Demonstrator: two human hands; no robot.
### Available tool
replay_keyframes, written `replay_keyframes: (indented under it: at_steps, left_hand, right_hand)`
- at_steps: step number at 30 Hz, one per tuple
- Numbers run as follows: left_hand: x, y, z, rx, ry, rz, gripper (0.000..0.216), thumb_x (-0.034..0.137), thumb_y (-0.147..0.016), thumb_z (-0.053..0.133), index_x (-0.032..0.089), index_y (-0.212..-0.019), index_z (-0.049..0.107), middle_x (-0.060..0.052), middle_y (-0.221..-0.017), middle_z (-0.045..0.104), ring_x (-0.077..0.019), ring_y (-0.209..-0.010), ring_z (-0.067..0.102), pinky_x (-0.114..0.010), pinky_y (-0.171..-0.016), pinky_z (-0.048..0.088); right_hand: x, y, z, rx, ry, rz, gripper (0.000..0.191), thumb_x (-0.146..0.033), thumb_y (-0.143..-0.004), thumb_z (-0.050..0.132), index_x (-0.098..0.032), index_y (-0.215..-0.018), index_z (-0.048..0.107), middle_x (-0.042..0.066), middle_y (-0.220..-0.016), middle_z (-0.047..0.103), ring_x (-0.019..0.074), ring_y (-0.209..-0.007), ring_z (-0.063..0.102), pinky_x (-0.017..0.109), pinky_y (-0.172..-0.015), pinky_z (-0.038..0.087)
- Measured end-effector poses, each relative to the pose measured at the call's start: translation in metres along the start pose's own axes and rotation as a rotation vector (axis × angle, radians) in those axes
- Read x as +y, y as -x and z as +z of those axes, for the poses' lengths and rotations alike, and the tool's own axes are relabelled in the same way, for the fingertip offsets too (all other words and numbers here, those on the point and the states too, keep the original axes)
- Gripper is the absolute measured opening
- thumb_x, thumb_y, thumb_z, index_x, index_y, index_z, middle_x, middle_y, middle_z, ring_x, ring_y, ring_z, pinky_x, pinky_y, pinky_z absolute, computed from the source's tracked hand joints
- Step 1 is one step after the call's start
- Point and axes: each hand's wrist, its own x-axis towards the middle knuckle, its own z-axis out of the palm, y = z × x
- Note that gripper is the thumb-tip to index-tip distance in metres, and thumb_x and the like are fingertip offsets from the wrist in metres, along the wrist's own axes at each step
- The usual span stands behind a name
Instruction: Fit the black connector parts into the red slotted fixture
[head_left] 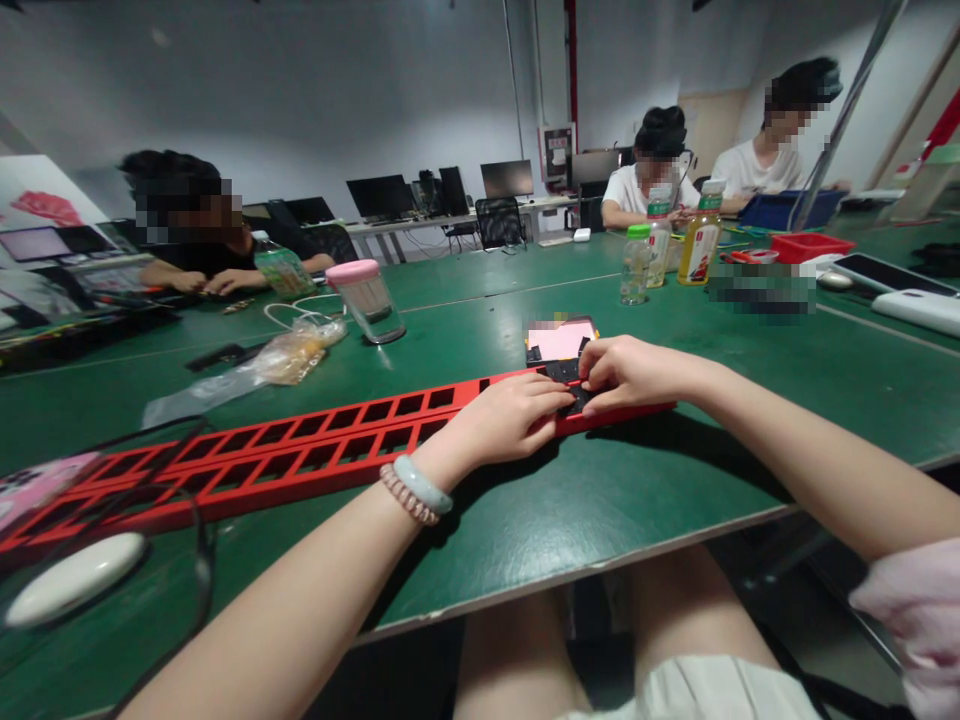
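Observation:
A long red frame [300, 468] with two rows of rectangular openings lies across the green table. My left hand [506, 415] rests over its right part, fingers stretched out and lying rather flat, tips at small black square blocks [564, 371] set in the frame. Opposite it, my right hand [626, 375] has bent fingers and a thumb closed about one black block at the same spot. The exact contact is partly hidden by the fingers. Just behind the blocks is a dark-edged tray or case with a pink sheet [559, 342] on it.
A pink-lidded jar [367, 300], a plastic bag [255, 375] and drink bottles [701, 240] stand or lie farther back. A white oval object [79, 578] and dark cables [201, 540] are at the left. Several people sit across the table. A red tray [814, 248] is at the right.

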Motion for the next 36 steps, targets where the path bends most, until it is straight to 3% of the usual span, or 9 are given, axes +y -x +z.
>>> replay_keyframes:
  at_steps: [19,27,36]
  left_hand:
    - [0.0,0.001,0.002,0.023,0.013,-0.006,0.031,0.013,-0.081,0.043,0.013,-0.11,0.056,-0.01,-0.11,0.059,-0.0191,-0.105,0.052,-0.035,-0.094,0.042]
    - [0.001,0.002,0.001,0.013,0.019,-0.004,0.031,0.013,-0.081,0.044,0.013,-0.109,0.056,-0.01,-0.11,0.059,-0.0193,-0.104,0.052,-0.035,-0.093,0.042]
    - [0.0,0.001,0.001,0.007,0.028,0.002,0.03,0.014,-0.082,0.045,0.013,-0.109,0.056,-0.01,-0.11,0.059,-0.0202,-0.105,0.052,-0.035,-0.093,0.042]
  right_hand:
    - [0.006,0.001,-0.001,0.008,-0.083,0.136,0.022,-0.036,-0.065,0.066,-0.015,-0.069,0.068,0.003,-0.069,0.06,0.0129,-0.063,0.052,0.023,-0.059,0.036]
    - [0.009,0.0,0.0,-0.04,-0.036,0.058,0.027,-0.039,-0.072,0.06,-0.014,-0.073,0.068,0.006,-0.08,0.06,0.0136,-0.068,0.053,0.024,-0.061,0.039]
    - [-0.01,0.0,0.004,-0.004,0.119,-0.039,0.026,-0.034,-0.078,0.055,-0.013,-0.071,0.07,0.008,-0.078,0.057,0.0125,-0.066,0.052,0.024,-0.062,0.038]
